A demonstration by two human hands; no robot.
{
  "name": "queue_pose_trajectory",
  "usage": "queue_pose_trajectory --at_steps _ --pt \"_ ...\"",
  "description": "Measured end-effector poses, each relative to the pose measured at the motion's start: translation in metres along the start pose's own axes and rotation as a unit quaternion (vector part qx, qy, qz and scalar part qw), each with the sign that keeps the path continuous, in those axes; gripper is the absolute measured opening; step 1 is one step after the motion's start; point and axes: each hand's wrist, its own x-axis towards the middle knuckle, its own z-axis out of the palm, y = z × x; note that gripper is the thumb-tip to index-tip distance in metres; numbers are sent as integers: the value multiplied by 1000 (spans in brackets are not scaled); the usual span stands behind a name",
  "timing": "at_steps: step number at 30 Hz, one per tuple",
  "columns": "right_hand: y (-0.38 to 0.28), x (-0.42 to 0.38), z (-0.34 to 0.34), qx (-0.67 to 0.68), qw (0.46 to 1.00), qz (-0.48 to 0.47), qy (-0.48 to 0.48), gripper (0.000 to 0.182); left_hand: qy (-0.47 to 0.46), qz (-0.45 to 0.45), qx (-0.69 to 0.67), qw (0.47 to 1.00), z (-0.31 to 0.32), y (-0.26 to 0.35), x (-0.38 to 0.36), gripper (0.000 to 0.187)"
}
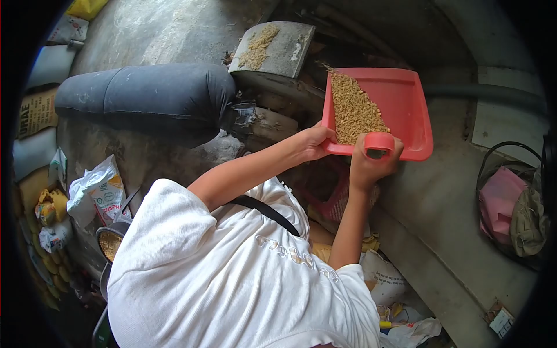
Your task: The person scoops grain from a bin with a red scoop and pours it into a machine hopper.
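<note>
A pink dustpan is held up in front of me, with a heap of tan grain or husks along its left side. My right hand is closed around its short hollow handle at the near edge. On the near left corner, my left hand grips the rim; part of its fingers is hidden by the pan. Just beyond the pan to the left, a grey curved slab has more of the same grain scattered on it.
A dark grey, fabric-like cylinder lies at left on the concrete floor. Several plastic bags and sacks line the left edge. A bowl of grain is beside me. At right hangs a black-rimmed bag with pink cloth.
</note>
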Motion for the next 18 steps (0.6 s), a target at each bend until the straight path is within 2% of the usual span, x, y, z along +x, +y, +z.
queue_pose_trajectory --at_steps 2,5,8,11,18 --pt "0 -3 1 3 1000 -1 -1 34 57 -35 3 998 5 2 -2 59" --pt "-3 2 -1 3 1000 2 -3 34 12 -2 -8 1000 3 -1 -4 58" --pt "-4 -2 0 2 1000 11 4 34 22 -32 -5 999 -5 0 7 60" --pt "-3 0 1 -3 1000 4 7 34 20 3 7 1000 4 0 -2 58" --pt "-2 1 1 -14 1000 5 7 32 22 -2 19 1000 -2 -1 12 59"
